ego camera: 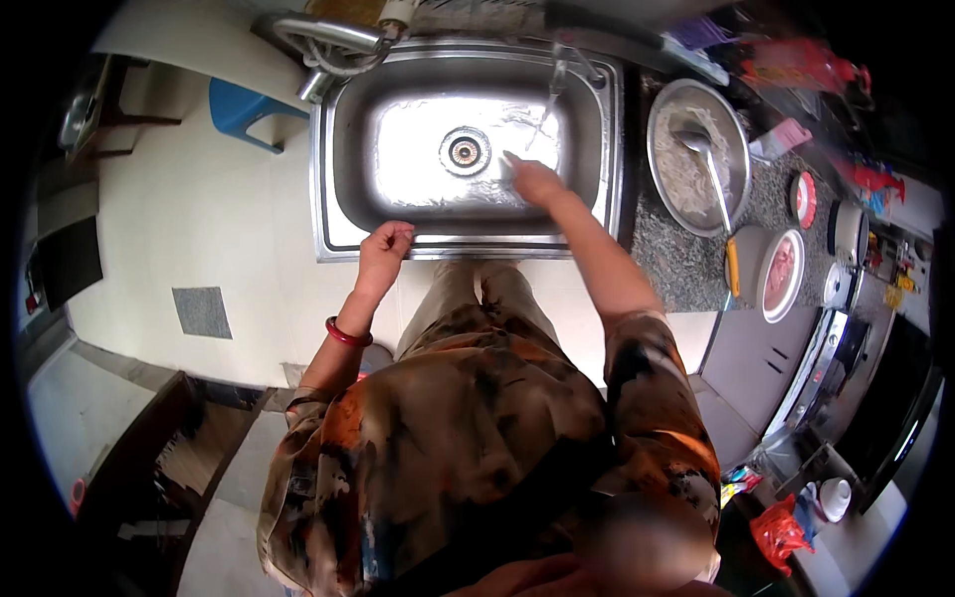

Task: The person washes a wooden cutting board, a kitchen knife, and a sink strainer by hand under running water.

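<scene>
In front of me is a stainless steel sink (358, 172) with a round drain strainer (465, 151) in its floor. A thin film of water spreads over the basin floor. A clear stream of water (554, 86) falls into the basin's far right part. My right hand (536, 181) is inside the basin, right of the drain, with the index finger stretched out and the others curled; nothing shows in it. At the front rim, left of centre, my left hand (386, 250) has its fingers curled together, with no object visible in them.
A metal faucet (336, 33) stands at the sink's far left corner. On the right granite counter (671, 265) are a steel bowl (739, 194) of pale shreds with a spoon (715, 175), and a white container (753, 261) of pinkish food. A blue stool (242, 108) stands at left.
</scene>
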Tool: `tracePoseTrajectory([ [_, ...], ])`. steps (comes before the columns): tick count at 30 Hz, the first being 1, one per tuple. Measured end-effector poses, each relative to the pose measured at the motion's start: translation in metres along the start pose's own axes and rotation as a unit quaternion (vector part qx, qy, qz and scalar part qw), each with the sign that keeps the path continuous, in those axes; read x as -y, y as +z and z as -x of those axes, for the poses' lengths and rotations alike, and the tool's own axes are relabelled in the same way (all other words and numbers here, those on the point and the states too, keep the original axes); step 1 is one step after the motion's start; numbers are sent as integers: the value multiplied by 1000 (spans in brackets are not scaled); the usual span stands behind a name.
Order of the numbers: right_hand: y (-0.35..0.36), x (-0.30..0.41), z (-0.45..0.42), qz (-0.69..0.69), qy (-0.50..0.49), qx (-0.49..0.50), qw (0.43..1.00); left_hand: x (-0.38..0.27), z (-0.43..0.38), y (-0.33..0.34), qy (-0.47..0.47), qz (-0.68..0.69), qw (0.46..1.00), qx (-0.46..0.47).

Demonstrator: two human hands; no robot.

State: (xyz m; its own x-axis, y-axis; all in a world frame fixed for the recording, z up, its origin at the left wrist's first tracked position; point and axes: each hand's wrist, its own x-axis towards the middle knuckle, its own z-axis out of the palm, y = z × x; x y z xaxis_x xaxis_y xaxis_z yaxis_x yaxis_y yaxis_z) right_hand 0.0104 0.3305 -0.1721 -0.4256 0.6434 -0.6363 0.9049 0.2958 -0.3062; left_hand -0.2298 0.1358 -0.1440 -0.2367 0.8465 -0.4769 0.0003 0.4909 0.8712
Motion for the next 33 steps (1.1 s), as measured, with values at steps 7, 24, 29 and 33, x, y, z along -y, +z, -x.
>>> tracePoseTrajectory([
  [7, 74, 32, -91, 51, 15, 82, 995, 21, 34, -21, -39, 4, 997, -69],
  [24, 85, 32, -142, 83, 118, 137, 980, 40, 67, -40, -101, 39, 989, -103],
  [29, 99, 25, -107, -19, 13, 0, 1000, 31, 59, -32, -66, 4, 996, -59],
  [33, 62, 47, -49, 43, -48, -197, 978, 4, 38, -9, -11, -75, 997, -23],
])
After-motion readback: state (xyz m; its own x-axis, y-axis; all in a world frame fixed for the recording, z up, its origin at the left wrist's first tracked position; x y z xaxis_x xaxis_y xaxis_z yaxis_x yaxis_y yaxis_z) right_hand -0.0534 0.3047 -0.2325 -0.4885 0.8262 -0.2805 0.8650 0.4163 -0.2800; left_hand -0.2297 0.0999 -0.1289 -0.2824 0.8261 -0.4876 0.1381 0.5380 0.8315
